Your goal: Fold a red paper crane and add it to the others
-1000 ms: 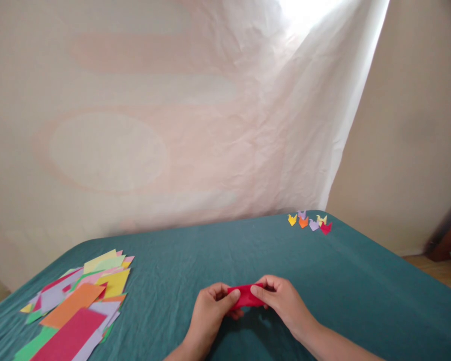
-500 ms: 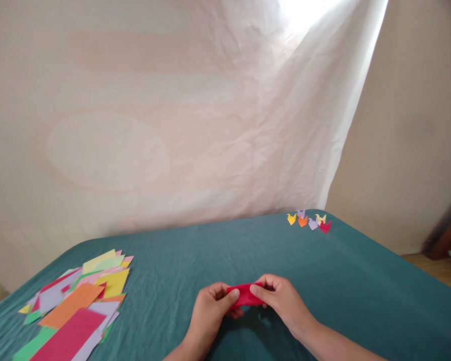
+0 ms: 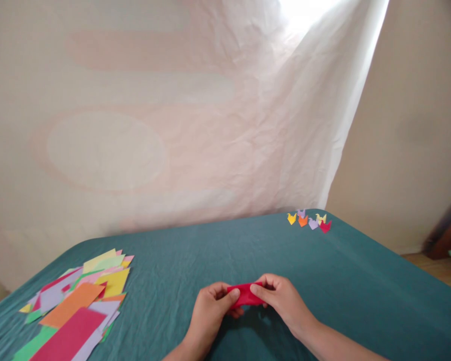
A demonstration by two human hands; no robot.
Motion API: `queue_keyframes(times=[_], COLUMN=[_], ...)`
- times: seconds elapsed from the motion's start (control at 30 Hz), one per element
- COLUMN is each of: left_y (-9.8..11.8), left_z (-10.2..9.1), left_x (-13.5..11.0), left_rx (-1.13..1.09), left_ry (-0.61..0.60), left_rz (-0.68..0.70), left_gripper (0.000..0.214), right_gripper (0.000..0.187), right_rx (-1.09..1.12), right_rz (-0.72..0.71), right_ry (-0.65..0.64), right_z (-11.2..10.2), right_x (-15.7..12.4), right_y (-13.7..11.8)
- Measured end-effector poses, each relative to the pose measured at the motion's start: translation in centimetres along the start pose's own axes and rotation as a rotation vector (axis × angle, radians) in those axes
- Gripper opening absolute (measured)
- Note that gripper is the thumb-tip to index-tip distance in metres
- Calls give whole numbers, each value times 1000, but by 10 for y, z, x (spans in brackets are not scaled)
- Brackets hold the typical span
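The fingers of both hands are clamped on a narrow strip of folded red paper, each thumb pressed flat on the near face with the other fingers curled behind it. The strip lies crosswise between the two hands, low over the worktop; whether it touches the cloth is hidden.

The likeliest fault, I judge, is a skewed crease: if one thumb pressed harder or slid sideways, the layers could slip out of line. Tugging the ends apart might also pull a fold loose or tear the paper, and the covering thumbs could hide an edge that does not meet.

The left hand bends inward, knuckles up, its fingertips showing below the strip. The right hand mirrors it, thumb pointing left, fingers mostly concealed. Both wrists are low, forearms angling in from the bottom edge, the right one showing more length.

Well apart to the left spreads a pile of coloured paper sheets; at the far right corner sit six small origami birds. Behind hangs a pale sheet, lit brightly at the top.
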State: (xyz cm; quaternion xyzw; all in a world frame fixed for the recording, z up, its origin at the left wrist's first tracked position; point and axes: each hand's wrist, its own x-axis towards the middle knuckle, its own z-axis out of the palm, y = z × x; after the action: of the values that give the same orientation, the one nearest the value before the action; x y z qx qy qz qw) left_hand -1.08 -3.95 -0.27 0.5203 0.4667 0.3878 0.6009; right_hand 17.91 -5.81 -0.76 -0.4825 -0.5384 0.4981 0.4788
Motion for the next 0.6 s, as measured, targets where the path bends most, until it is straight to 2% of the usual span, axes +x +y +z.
queue_keyframes(times=[0.3,0.43,0.6], left_y=[3,9,15], left_z=[2,-1,-6], left_x=[-3,-6,-8], left_rx=[73,354,791], left_ry=[-10,12,-27], left_rz=[33,107,189], left_gripper=[28,19,12], right_gripper=[27,21,15], right_rx=[-87,-336,-659], right_rz=[-16,-94,-179], right_ry=[-10,11,11], right_z=[-1,-1,4], right_x=[0,-2,-4], right_y=[-1,-9,-7])
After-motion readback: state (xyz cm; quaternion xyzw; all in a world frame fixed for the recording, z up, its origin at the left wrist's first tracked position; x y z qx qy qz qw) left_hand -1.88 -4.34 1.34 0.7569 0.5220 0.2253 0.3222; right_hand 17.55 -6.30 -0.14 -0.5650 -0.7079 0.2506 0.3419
